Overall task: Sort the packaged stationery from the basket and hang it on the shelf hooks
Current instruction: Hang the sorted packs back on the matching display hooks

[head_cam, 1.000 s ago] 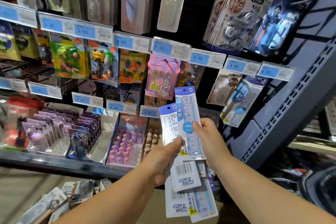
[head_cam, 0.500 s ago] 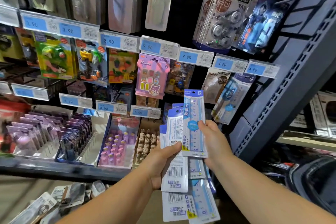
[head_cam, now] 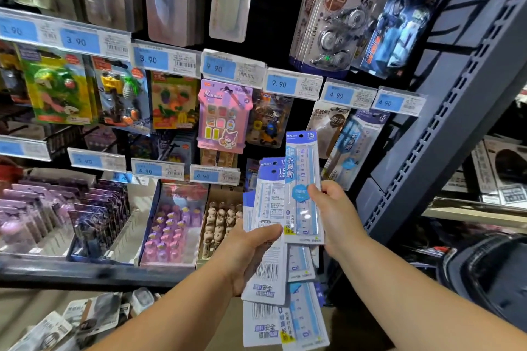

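Blue price tags (head_cam: pixel 219 68) are strung across in rows; purple erasers (head_cam: pixel 166 232) are stood in a tray (head_cam: pixel 149 225) at the ledge's (head_cam: pixel 85 273) front edge; a slotted upright (head_cam: pixel 445 134) is seen rightward.

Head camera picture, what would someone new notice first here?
Dead centre, the right hand holds a blue ruler pack upright, while the left hand grips a fanned bunch of packs of the same kind just below. Behind them, blue price tags run in rows, and a pink pack hangs up and left of the ruler pack.
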Tool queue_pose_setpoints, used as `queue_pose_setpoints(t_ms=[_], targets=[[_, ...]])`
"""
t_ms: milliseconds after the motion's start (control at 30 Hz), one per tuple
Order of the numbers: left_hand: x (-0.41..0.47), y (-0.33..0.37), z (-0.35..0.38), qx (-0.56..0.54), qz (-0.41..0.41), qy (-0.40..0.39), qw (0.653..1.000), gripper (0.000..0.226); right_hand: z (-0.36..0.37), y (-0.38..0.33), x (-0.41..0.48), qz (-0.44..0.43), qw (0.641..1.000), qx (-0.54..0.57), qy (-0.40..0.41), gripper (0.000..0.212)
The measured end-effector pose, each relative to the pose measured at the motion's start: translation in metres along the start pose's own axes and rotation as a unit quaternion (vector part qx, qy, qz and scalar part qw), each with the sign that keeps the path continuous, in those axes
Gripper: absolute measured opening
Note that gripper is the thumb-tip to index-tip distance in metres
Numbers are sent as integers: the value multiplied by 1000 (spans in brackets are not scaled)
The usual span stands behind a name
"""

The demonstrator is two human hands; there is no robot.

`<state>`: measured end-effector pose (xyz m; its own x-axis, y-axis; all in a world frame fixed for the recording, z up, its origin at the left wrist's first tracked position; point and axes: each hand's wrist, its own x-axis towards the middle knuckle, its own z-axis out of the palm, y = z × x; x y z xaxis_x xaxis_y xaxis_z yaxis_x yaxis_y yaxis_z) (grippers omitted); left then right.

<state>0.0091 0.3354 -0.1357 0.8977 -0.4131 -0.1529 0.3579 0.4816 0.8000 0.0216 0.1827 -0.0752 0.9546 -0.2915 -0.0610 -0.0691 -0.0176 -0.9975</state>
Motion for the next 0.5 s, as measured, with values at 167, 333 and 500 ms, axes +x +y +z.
queue_pose_setpoints(t_ms=[167, 333, 500], targets=[[0, -1, 3, 28, -2, -3, 1000, 34, -7, -4, 5, 7, 999, 31, 35, 11], [2, -3, 1, 30, 3, -3, 1000, 39, -6, -6, 7, 18, 997, 44, 55, 12], [1, -3, -4, 41, -12, -13, 999, 45, -6, -7, 10, 11, 997, 20, 73, 15]])
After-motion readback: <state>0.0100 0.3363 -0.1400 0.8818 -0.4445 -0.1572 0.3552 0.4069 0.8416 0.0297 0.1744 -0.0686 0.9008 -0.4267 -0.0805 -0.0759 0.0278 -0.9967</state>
